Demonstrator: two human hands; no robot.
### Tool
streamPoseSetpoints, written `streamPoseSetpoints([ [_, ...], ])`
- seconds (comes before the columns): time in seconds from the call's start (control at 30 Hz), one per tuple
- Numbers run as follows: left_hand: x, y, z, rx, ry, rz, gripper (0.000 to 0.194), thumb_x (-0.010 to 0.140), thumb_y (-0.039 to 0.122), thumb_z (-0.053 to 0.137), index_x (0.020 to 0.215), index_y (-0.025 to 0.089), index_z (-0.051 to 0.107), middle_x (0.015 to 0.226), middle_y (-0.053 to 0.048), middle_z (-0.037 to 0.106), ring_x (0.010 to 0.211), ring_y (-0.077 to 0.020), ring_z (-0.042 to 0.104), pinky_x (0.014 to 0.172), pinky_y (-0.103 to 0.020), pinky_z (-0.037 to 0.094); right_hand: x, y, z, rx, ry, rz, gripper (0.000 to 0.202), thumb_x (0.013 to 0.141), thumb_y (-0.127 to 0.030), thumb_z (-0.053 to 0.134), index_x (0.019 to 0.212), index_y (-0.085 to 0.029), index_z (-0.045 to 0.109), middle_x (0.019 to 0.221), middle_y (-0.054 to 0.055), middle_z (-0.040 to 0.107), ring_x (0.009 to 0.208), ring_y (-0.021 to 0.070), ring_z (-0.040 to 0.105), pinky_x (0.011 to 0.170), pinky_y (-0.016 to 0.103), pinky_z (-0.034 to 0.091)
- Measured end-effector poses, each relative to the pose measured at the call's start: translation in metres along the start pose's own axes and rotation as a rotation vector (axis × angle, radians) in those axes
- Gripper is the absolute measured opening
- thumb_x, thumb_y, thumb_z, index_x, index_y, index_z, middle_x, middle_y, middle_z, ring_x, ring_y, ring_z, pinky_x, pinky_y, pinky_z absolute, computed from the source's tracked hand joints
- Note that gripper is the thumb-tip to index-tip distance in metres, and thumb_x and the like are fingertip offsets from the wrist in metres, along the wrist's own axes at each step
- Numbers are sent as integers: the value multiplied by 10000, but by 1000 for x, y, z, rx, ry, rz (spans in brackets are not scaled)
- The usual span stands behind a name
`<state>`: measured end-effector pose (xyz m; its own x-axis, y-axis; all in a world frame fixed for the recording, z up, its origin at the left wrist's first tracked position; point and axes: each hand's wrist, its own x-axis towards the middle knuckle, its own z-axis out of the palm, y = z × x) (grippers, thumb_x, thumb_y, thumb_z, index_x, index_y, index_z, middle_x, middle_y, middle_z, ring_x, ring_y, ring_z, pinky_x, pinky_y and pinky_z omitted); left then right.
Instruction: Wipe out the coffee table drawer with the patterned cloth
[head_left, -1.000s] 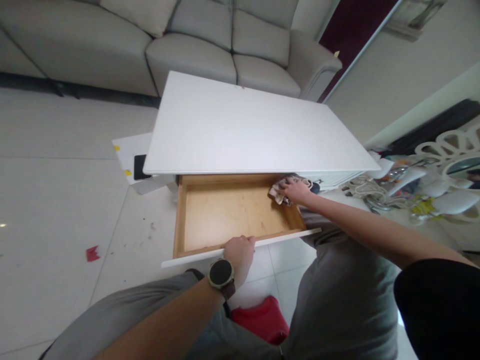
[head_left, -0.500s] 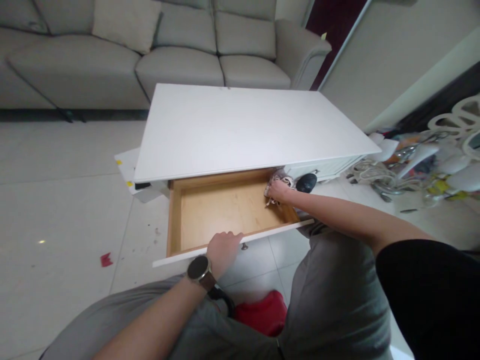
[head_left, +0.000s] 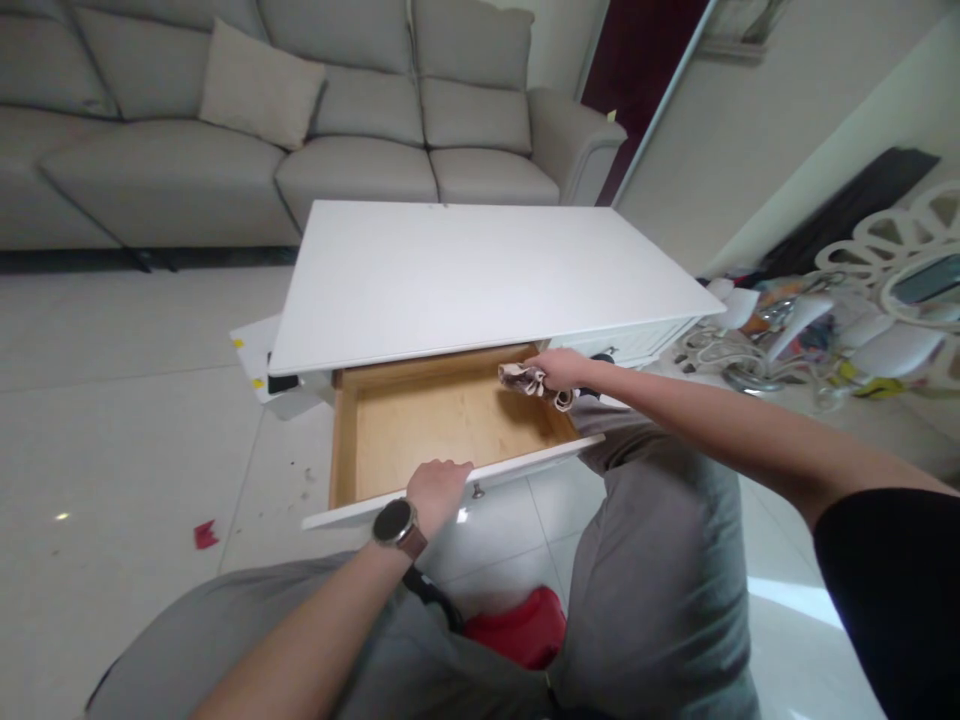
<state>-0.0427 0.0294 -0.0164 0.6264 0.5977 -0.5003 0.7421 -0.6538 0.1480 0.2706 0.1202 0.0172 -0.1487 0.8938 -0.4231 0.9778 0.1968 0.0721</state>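
A wooden drawer [head_left: 427,425] stands pulled out of the white table [head_left: 465,270], its inside bare. My left hand [head_left: 439,493], below a wristwatch, is wrapped over the top edge of the drawer's white front, left of the small knob [head_left: 478,491]. Over the drawer's right end, my right hand [head_left: 561,370] is closed on a crumpled brown and cream cloth [head_left: 523,379], which hangs from the fingers above the drawer's right side.
A grey sofa [head_left: 345,170] stands behind the table. White papers or boxes [head_left: 251,345] lie at the table's left. Cables and a white-framed mirror [head_left: 926,290] are at the right. Something red [head_left: 521,628] is between my legs.
My right hand has lifted the cloth up from the drawer's right back area, and the cloth now shows more fully. My left hand stays on the drawer front. The view has tilted up slightly.
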Motion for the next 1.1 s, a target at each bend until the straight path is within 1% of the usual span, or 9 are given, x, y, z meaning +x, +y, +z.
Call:
streamPoseSetpoints([
  [0.1, 0, 2, -1, 6, 4, 3, 413, 987, 100, 422, 1268, 182, 714, 1174, -169, 774, 1105, -298, 732, 877, -382, 538, -3, -1, 8, 22, 112, -15, 577, 902, -216, 582, 1475, -282, 598, 1377, 108, 706, 1199, 302, 675, 895, 322, 497],
  [0.2, 2, 4, 0, -10, 16, -9, 381, 995, 118, 445, 1244, 177, 727, 1162, -174, 776, 1115, -301, 734, 882, -385, 547, 3, -24, 42, 66, 116, -92, 760, 896, -196, 585, 1630, -280, 405, 1528, 132, 600, 1295, 300, 637, 944, 328, 507],
  [0.3, 3, 7, 2, -33, 24, -45, 364, 1002, 127, 455, 1225, 171, 739, 1134, -184, 779, 1108, -296, 739, 878, -381, 551, 18, -61, 85, 121, -37, -68, 941, 889, -281, 647, 1706, -194, 188, 1420, 198, 667, 1236, 307, 682, 952, 352, 530],
  [0.4, 4, 9, 5, -52, 41, -53, 378, 989, 93, 450, 1225, 166, 737, 1122, -176, 781, 1088, -275, 745, 870, -367, 559, 33, -90, 113, 51, -193, -53, 990, 850, -327, 707, 1700, -179, 222, 1390, 232, 674, 1213, 343, 693, 968, 417, 544],
  [0.53, 6, 10, 7, -73, 55, -64, 394, 979, 70, 451, 1242, 171, 725, 1124, -157, 784, 1069, -260, 751, 871, -365, 575, 47, -87, 121, -45, -134, -55, 875, 910, -293, 633, 1698, -230, 260, 1524, 239, 570, 1428, 382, 525, 1066, 520, 490],
  [0.67, 10, 11, 9, -113, 32, -72, 388, 982, 69, 459, 1246, 158, 730, 1110, -166, 781, 1068, -285, 755, 876, -406, 593, 64, -60, 120, -100, -103, 110, 898, 922, -303, 636, 1712, -243, 214, 1753, 186, 228, 1585, 476, 212, 1136, 605, 419],
  [0.8, 16, 15, 17, -188, 49, -95, 377, 979, 40, 433, 1167, 105, 752, 1053, -198, 774, 1027, -298, 766, 839, -422, 609, 83, -65, 122, -78, -72, 163, 860, 930, -294, 635, 1696, -181, 261, 1730, 247, 239, 1507, 467, 391, 1143, 546, 433],
  [0.9, 17, 22, 25, -198, 84, -129, 412, 992, 38, 406, 1274, 68, 705, 1041, -216, 767, 999, -291, 772, 810, -402, 608, 99, -105, 119, -90, -23, 69, 716, 973, -216, 519, 1655, -98, 334, 1666, 311, 335, 1408, 427, 532, 1120, 525, 456],
  [1.1, 14, 28, 26, -198, 68, -164, 449, 1001, 57, 418, 1399, 46, 625, 1063, -238, 763, 997, -332, 769, 805, -436, 611, 142, -231, 94, -50, 64, -215, 609, 1006, -237, 469, 1584, -48, 434, 1542, 339, 499, 1222, 368, 679, 1040, 510, 519],
])
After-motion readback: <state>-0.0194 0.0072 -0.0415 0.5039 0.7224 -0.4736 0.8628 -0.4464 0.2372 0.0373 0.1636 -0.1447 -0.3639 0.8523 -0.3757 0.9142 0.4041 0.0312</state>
